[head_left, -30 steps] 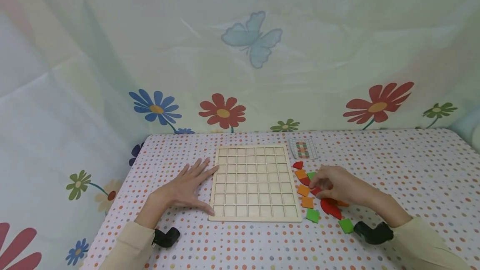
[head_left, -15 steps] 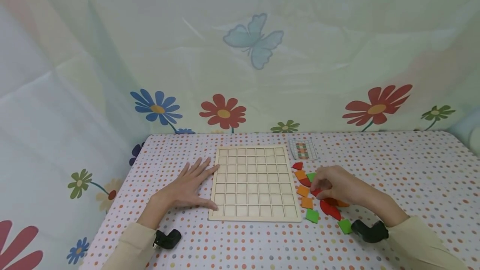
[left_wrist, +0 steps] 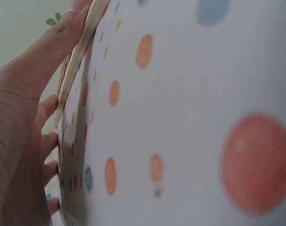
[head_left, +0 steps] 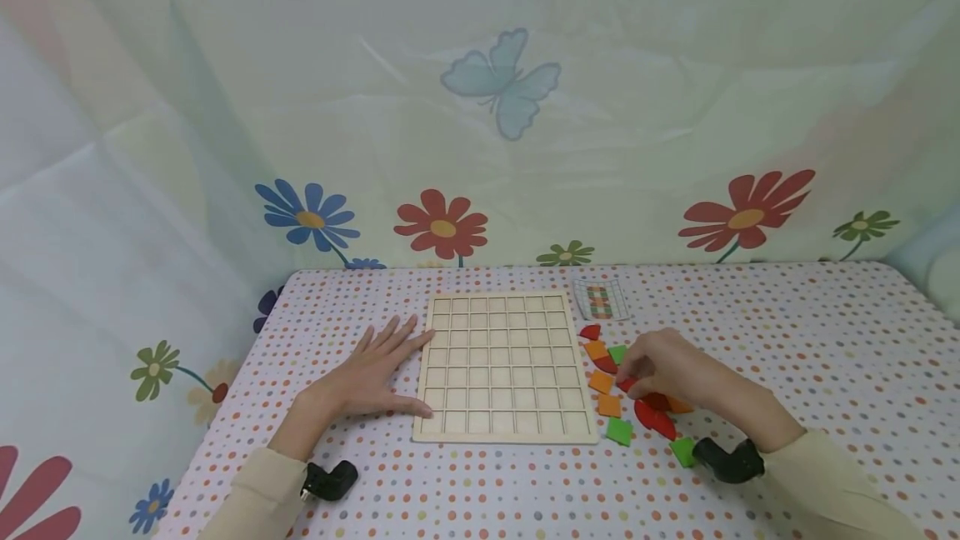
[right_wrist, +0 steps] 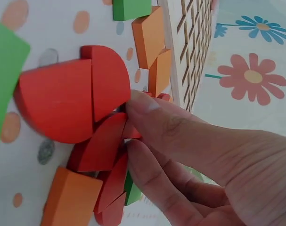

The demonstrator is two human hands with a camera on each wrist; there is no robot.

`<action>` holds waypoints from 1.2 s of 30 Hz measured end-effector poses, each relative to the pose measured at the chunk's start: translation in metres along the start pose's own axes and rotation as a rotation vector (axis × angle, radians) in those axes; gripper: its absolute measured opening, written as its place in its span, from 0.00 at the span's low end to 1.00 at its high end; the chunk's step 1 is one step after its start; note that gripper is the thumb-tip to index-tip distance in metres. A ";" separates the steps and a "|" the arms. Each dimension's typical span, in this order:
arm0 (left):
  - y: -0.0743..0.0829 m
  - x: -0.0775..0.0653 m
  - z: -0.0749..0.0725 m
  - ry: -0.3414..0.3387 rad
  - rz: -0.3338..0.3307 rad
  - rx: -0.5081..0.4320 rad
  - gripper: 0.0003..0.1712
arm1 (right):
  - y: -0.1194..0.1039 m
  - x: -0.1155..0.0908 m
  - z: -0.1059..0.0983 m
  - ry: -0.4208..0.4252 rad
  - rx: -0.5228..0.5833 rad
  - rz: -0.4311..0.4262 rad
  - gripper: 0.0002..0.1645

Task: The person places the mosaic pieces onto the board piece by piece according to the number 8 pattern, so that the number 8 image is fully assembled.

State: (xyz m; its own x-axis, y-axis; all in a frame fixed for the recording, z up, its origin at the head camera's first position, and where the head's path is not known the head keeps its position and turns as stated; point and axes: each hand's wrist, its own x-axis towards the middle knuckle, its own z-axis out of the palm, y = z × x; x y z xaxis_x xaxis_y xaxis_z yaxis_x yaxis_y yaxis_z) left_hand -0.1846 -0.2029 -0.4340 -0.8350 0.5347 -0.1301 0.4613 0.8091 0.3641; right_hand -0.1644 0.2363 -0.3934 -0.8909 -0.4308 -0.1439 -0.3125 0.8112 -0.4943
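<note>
My left hand [head_left: 367, 377] lies spread on the table at the left of a wooden grid board [head_left: 502, 365], with thumb and index finger touching its edge. In the left wrist view the thumb [left_wrist: 62, 35] rests against the board's rim. My right hand [head_left: 671, 367] is over a cluster of coloured blocks right of the board. Up close, its thumb and a fingertip pinch a small red block [right_wrist: 132, 129], mostly hidden by the fingers. Around it lie red quarter-round blocks [right_wrist: 58, 101], an orange square block [right_wrist: 74, 195] and a green block [right_wrist: 132, 8].
A pattern card [head_left: 600, 300] with a printed grid lies behind the blocks. Orange squares [head_left: 609, 405] and a green square [head_left: 619, 431] line the board's right side. Another green square [head_left: 682, 451] sits near the right wrist. A dotted cloth [head_left: 480, 490] covers the table.
Both hands stay nearly where they were. The right fingers have barely shifted among the red blocks, and the head view has drifted slightly.
</note>
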 end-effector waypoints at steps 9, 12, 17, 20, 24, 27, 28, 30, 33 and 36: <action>-0.001 0.000 0.001 0.003 0.004 0.000 0.64 | 0.005 -0.005 0.001 0.035 0.051 0.027 0.11; 0.000 0.001 0.000 0.003 0.004 0.002 0.64 | 0.007 -0.007 0.002 0.036 0.072 -0.013 0.12; 0.002 0.001 -0.001 0.001 -0.001 0.003 0.64 | 0.010 -0.010 0.000 0.000 0.144 -0.087 0.11; 0.001 0.001 -0.001 -0.001 -0.005 0.006 0.64 | 0.008 -0.010 -0.003 -0.002 0.142 -0.108 0.12; 0.000 0.001 -0.001 0.001 -0.007 0.007 0.64 | -0.001 -0.004 -0.006 0.048 0.102 -0.145 0.12; -0.001 0.002 0.000 -0.001 -0.007 0.013 0.65 | -0.013 0.003 -0.010 0.098 0.079 -0.182 0.11; -0.001 0.002 0.001 -0.003 -0.008 0.014 0.64 | -0.017 0.007 -0.011 0.111 0.078 -0.194 0.11; -0.001 0.003 0.001 -0.005 -0.008 0.017 0.64 | -0.026 0.014 -0.013 0.131 0.084 -0.209 0.11; -0.002 0.002 0.000 -0.011 -0.011 0.017 0.64 | -0.039 0.031 -0.013 0.150 0.104 -0.246 0.12; -0.001 0.001 -0.001 -0.017 -0.012 0.009 0.64 | -0.050 0.049 -0.008 0.163 0.154 -0.277 0.11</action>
State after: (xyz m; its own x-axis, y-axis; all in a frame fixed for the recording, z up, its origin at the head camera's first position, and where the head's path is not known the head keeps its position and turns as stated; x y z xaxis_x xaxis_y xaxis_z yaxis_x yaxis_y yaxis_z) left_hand -0.1863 -0.2033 -0.4331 -0.8350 0.5293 -0.1504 0.4543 0.8174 0.3541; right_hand -0.1949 0.1779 -0.3688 -0.8239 -0.5476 0.1461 -0.5075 0.5980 -0.6203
